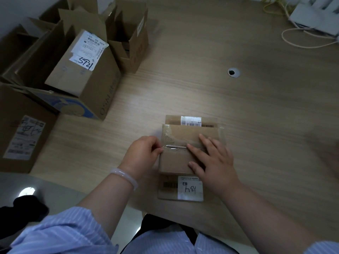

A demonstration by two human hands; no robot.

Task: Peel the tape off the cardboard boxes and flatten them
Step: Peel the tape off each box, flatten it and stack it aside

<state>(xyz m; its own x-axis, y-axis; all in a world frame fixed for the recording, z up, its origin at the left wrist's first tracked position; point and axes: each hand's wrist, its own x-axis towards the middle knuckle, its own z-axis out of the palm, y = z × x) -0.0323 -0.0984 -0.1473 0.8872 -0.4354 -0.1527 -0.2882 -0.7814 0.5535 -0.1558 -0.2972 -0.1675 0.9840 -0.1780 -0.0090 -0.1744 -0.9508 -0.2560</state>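
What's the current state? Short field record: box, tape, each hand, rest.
box: small cardboard box on table, near the person, not yet flattened
tape: clear tape along top seam, left end lifted
left: left hand pinches tape's left end
right: right hand flat, fingers pressing box top
rest: open boxes at table's left
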